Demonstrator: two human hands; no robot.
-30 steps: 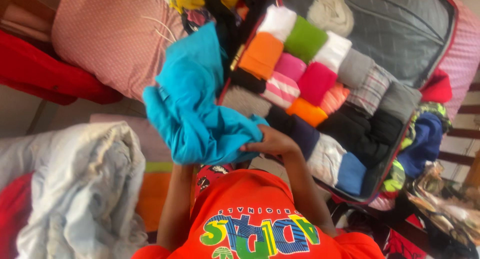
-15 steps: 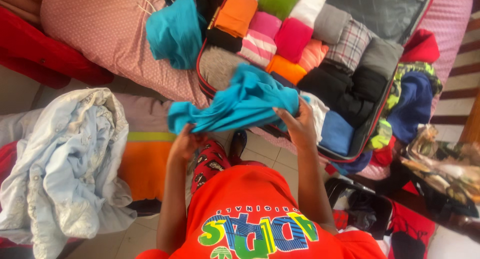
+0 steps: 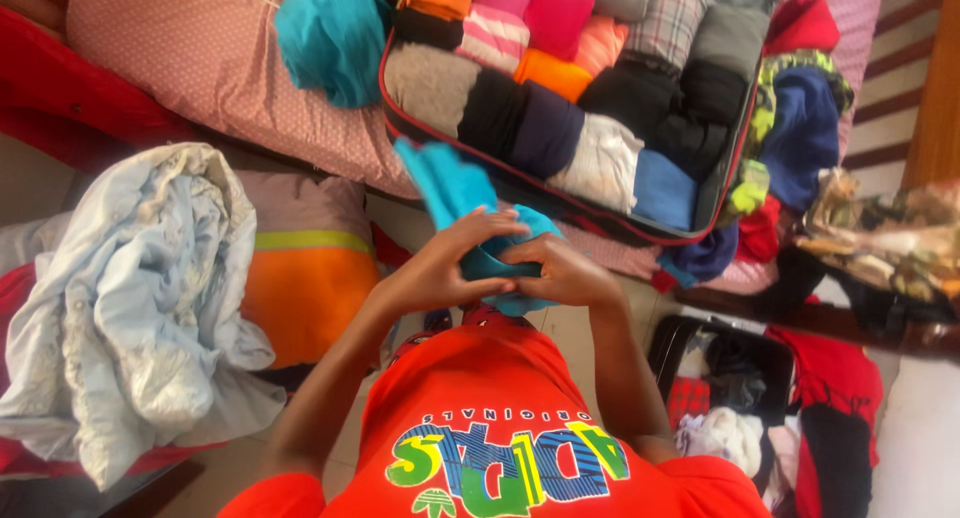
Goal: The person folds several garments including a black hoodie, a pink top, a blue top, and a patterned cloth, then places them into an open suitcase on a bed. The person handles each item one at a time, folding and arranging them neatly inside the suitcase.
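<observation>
Both hands closed on blue cloth (image 3: 452,190): left hand (image 3: 440,268) and right hand (image 3: 565,273) pinching its lower end, long axis running up-left, suitcase (image 3: 738,143) just beyond.

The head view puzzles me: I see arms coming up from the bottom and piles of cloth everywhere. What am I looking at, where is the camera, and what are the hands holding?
No machine is here: a person wears one camera on the head, and it looks down past an orange printed shirt at their own two bare hands. The left hand and right hand meet around a bright blue cloth garment, bunched between them, with one end sticking up. Beyond them, an open red-edged suitcase lies on a pink dotted bedcover and is packed with tight rolls of clothing in many colours. A second bright blue cloth lies on the bedcover beside the suitcase. To the left sits a crumpled pale blue garment. At lower right, another dark open case holds loose clothes.
</observation>
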